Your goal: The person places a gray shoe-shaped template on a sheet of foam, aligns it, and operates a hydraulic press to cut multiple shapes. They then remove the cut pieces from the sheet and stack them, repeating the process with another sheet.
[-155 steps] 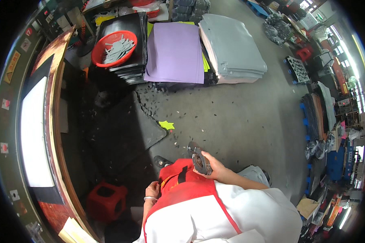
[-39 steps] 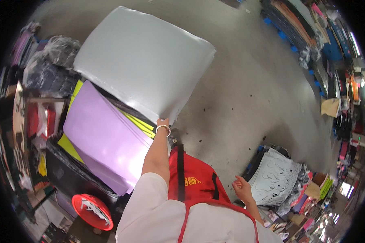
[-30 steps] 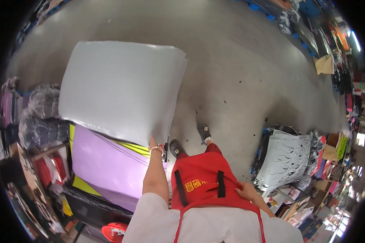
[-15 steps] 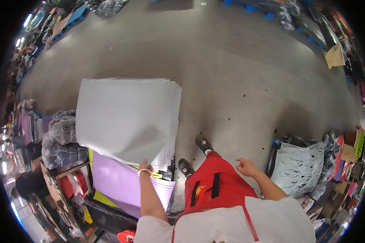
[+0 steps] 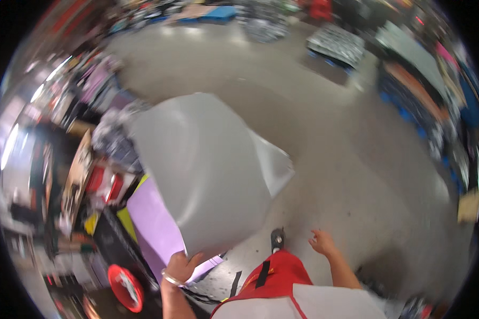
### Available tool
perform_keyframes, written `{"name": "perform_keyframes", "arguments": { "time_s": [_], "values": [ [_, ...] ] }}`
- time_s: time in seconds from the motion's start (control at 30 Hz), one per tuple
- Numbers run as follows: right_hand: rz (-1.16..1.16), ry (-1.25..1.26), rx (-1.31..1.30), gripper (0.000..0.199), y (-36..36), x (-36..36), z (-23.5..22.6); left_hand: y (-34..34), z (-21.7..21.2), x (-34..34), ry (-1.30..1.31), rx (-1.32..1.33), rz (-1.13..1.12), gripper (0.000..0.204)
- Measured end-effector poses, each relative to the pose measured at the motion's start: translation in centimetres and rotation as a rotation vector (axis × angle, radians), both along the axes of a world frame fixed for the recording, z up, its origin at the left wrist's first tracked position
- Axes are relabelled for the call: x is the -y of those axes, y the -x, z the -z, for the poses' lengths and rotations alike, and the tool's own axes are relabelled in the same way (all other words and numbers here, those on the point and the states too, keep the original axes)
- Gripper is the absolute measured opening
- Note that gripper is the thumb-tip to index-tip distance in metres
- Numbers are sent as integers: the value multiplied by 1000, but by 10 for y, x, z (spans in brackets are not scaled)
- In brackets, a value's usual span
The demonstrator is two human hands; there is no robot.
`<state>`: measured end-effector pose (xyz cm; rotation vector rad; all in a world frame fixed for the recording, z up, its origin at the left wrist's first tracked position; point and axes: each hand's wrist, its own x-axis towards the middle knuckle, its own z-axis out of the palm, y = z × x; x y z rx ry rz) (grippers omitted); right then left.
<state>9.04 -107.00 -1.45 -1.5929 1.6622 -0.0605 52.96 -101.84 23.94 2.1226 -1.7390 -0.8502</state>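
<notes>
A large grey sheet (image 5: 207,175) bulges up in a curve in front of me at the left. Its near edge is pinched in my left hand (image 5: 181,267), which wears a light band at the wrist. Under its right side a paler sheet corner (image 5: 274,166) sticks out. Purple sheets (image 5: 153,215) lie below and to the left of the grey one, partly covered by it. Away from the sheets, my right hand (image 5: 322,243) hangs over the floor with its fingers loosely apart and nothing in them.
Dark bundles in clear plastic (image 5: 114,135) lie left of the sheets. A red round object (image 5: 125,288) sits near my left forearm beside a black padded edge (image 5: 114,239). Farther off, a wrapped stack (image 5: 336,43) stands on a blue pallet, with more loaded pallets at right.
My left hand has closed on the grey sheet's near edge and lifted it off flat. The view has turned to the right. My right hand still holds nothing.
</notes>
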Motion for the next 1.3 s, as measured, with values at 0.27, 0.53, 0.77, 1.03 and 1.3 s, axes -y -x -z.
{"name": "perform_keyframes", "arguments": {
  "time_s": [0.27, 0.53, 0.77, 1.03, 1.3],
  "values": [
    [-360, 540, 333, 60, -157, 100, -124, -39, -144, -203, -254, 317, -21, 22],
    [-1818, 414, 1255, 74, -384, -170, -307, 52, -224, -410, -216, 370, 3, 22],
    [-2806, -587, 611, 40, -443, -365, -329, 159, -251, -586, -295, 451, -588, 20],
    [-2826, -272, 302, 11, -459, -462, -251, 249, -231, -673, -352, 761, -1410, 14],
    [-2861, -830, 667, 14, -526, -594, -247, 258, -269, -774, -629, 1175, -1595, 35]
  ]
}}
